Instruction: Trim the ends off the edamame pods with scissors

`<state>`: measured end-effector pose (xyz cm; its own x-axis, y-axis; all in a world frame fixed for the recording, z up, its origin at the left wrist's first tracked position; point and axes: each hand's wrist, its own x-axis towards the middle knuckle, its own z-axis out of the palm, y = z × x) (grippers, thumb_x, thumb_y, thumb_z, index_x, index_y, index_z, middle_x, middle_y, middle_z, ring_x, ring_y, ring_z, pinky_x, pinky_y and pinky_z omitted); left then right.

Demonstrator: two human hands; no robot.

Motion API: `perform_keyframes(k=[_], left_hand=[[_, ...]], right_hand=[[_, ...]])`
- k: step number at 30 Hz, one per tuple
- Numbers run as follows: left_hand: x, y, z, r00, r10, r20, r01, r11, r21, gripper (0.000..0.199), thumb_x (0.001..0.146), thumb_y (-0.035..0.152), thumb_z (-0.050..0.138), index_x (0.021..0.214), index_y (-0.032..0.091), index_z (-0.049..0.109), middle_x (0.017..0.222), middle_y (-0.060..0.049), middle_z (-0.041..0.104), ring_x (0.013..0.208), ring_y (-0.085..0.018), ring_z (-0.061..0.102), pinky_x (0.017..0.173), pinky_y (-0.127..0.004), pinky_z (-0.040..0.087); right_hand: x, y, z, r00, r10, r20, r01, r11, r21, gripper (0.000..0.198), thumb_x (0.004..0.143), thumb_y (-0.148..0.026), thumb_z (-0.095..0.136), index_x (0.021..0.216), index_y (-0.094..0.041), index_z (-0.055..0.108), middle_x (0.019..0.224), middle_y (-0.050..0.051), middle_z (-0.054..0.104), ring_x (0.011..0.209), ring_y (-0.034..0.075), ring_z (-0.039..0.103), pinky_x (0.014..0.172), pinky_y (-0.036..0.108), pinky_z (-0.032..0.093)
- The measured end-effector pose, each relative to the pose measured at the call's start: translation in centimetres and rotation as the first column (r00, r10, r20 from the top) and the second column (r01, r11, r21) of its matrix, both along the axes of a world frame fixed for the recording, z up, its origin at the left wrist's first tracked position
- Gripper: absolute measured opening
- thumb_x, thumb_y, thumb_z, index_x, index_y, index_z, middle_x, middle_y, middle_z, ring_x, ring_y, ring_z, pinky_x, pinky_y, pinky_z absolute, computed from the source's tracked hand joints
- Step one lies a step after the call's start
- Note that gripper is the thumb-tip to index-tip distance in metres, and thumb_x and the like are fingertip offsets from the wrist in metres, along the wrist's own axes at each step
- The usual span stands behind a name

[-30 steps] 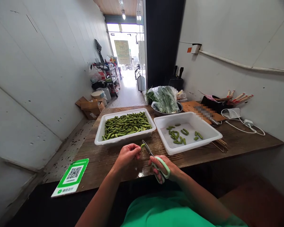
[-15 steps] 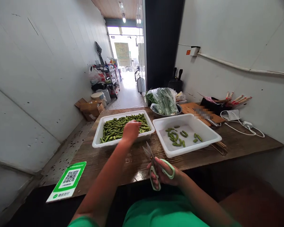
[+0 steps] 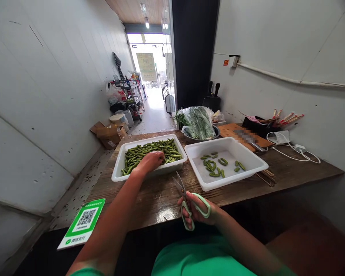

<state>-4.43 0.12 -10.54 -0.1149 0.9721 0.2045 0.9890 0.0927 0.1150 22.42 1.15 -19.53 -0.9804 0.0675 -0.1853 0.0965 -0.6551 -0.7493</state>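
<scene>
Head view: the right hand (image 3: pixel 199 211) grips spread scissors (image 3: pixel 183 190) near the counter's (image 3: pixel 161 197) front edge; left hand (image 3: pixel 150 161) is over green pods (image 3: pixel 136 154), its grip unclear.

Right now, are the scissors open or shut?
Open. The scissors are in the right hand, and their two blades spread apart in a narrow V, with a gap between the tips.

Left hand (image 3: pixel 151 161) partly hides pods (image 3: pixel 138 154) — grip hard to tell
</scene>
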Motion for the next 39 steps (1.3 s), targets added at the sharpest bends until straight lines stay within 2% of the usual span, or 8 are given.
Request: perform_keyframes(k=[4,7,10,13,15,17,21,39], left_hand=[[0.0,-0.2,-0.2,1.000,0.001,0.027,0.001,0.999,-0.047,0.028,0.074,0.015,0.051,0.097,0.024,0.066,0.094,-0.005,0.069,0.087,-0.021,0.060,0.076,-0.028,0.041],[-0.3,-0.3,0.4,1.000,-0.003,0.005,0.004,0.997,-0.075,0.020,0.077,0.019,0.051,0.084,0.022,0.069,0.093,-0.007,0.068,0.086,-0.021,0.060,0.076,-0.027,0.041],[-0.4,-1.4,1.2,0.994,0.102,0.042,-0.104,0.993,0.048,0.021,0.079,0.025,0.049,0.079,0.018,0.069,0.086,-0.009,0.068,0.081,-0.021,0.059,0.074,-0.028,0.041],[0.8,-3.5,1.5,0.956,0.143,0.255,-0.183,0.973,0.142,0.022,0.077,0.033,0.053,0.080,0.018,0.070,0.074,-0.006,0.067,0.069,-0.019,0.058,0.066,-0.027,0.042],[2.3,-5.1,1.1,0.854,0.133,0.502,-0.200,0.976,0.083,0.024,0.073,0.038,0.058,0.079,0.019,0.070,0.061,-0.002,0.064,0.057,-0.016,0.055,0.056,-0.025,0.040],[4.0,-6.3,0.2,0.666,0.146,0.731,-0.196,0.981,-0.018,0.026,0.069,0.042,0.062,0.076,0.018,0.070,0.054,0.000,0.060,0.048,-0.013,0.051,0.047,-0.023,0.037],[6.3,-7.6,-1.9,0.396,0.162,0.904,-0.150,0.983,-0.111,0.032,0.064,0.044,0.069,0.074,0.014,0.070,0.056,-0.001,0.059,0.044,-0.010,0.046,0.041,-0.021,0.033],[6.6,-8.3,-3.5,0.207,0.212,0.955,-0.092,0.976,-0.197,0.032,0.063,0.043,0.072,0.071,0.012,0.067,0.048,0.002,0.054,0.042,-0.008,0.046,0.041,-0.020,0.035]], right_hand=[[-0.3,-0.4,0.1,1.000,-0.019,-0.004,0.019,1.000,0.012,0.051,0.080,-0.063,0.048,0.101,-0.016,0.051,0.061,-0.002,0.053,0.049,0.012,0.053,0.049,0.029,0.045],[-0.3,-0.6,0.2,0.999,-0.038,-0.004,0.038,0.999,0.026,0.051,0.080,-0.063,0.048,0.101,-0.016,0.051,0.060,-0.002,0.053,0.049,0.012,0.052,0.049,0.029,0.045],[-0.1,-0.7,0.3,0.998,-0.058,0.007,0.057,0.996,0.066,0.052,0.080,-0.064,0.047,0.100,-0.016,0.051,0.061,-0.002,0.053,0.049,0.012,0.052,0.049,0.029,0.045],[-0.2,-0.7,0.5,0.997,-0.076,0.004,0.075,0.992,0.101,0.052,0.079,-0.064,0.049,0.101,-0.017,0.050,0.061,-0.003,0.053,0.048,0.012,0.052,0.049,0.029,0.045],[-0.4,-0.7,0.9,0.996,-0.084,0.003,0.083,0.988,0.133,0.052,0.078,-0.064,0.050,0.101,-0.017,0.050,0.060,-0.004,0.052,0.047,0.012,0.051,0.048,0.028,0.045],[-0.6,-0.8,1.3,0.995,-0.100,0.020,0.095,0.979,0.179,0.053,0.077,-0.065,0.051,0.098,-0.017,0.049,0.059,-0.004,0.051,0.045,0.011,0.050,0.046,0.027,0.044],[-1.0,-1.0,1.9,0.988,-0.133,0.073,0.107,0.952,0.286,0.052,0.075,-0.065,0.054,0.095,-0.017,0.049,0.056,-0.006,0.050,0.041,0.009,0.047,0.040,0.023,0.040],[-1.0,-1.0,2.0,0.981,-0.161,0.106,0.087,0.861,0.502,0.048,0.074,-0.063,0.056,0.078,-0.015,0.051,0.050,-0.006,0.048,0.032,0.008,0.045,0.030,0.019,0.038]])
